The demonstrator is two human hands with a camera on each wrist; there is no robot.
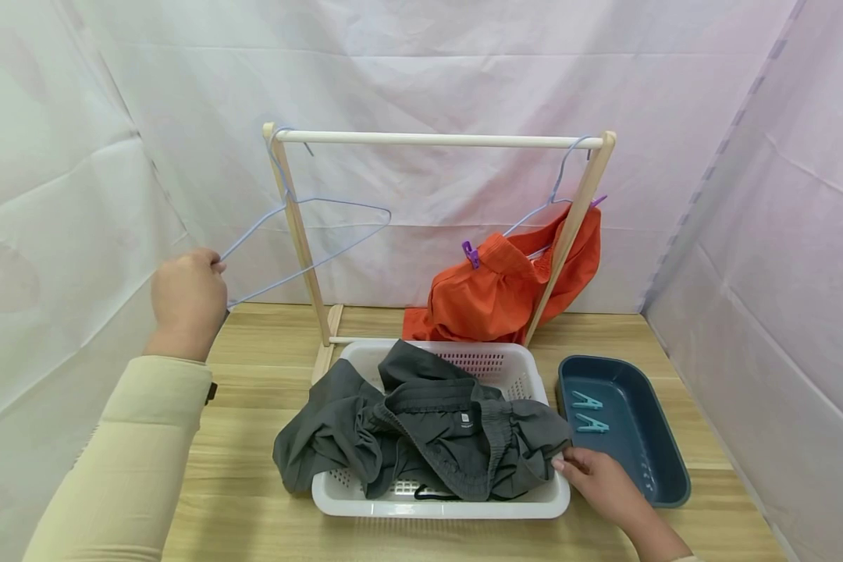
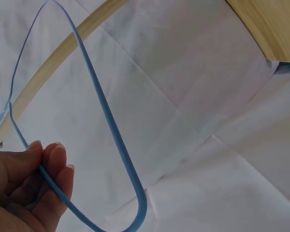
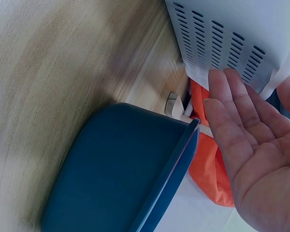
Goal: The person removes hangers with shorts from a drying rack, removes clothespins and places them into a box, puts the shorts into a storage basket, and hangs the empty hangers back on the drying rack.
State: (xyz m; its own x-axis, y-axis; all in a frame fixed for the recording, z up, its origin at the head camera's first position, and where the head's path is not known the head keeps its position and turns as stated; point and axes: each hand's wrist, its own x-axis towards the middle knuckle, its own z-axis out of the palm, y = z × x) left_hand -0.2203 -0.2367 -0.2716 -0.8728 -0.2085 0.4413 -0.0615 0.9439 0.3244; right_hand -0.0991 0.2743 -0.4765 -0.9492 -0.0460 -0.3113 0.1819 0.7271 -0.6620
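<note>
My left hand (image 1: 190, 300) pinches one end of a blue wire hanger (image 1: 337, 201), whose hook goes over the rack's rail at the left. In the left wrist view, thumb and fingers (image 2: 60, 159) close on the bare wire. My right hand (image 1: 600, 480) is at the right front corner of a white basket (image 1: 442, 510), beside dark grey shorts (image 1: 428, 421) heaped over it. In the right wrist view its fingers (image 3: 241, 104) lie nearly straight outside the basket wall, the thumb partly hidden behind the rim.
A wooden rack (image 1: 442, 140) stands behind the basket. Orange trousers (image 1: 481, 293) hang from a second hanger at its right, with purple clips (image 1: 471, 254). A dark blue tray (image 1: 625, 460) right of the basket holds teal clips (image 1: 592, 424). White cloth walls (image 1: 435, 86) surround the wooden table.
</note>
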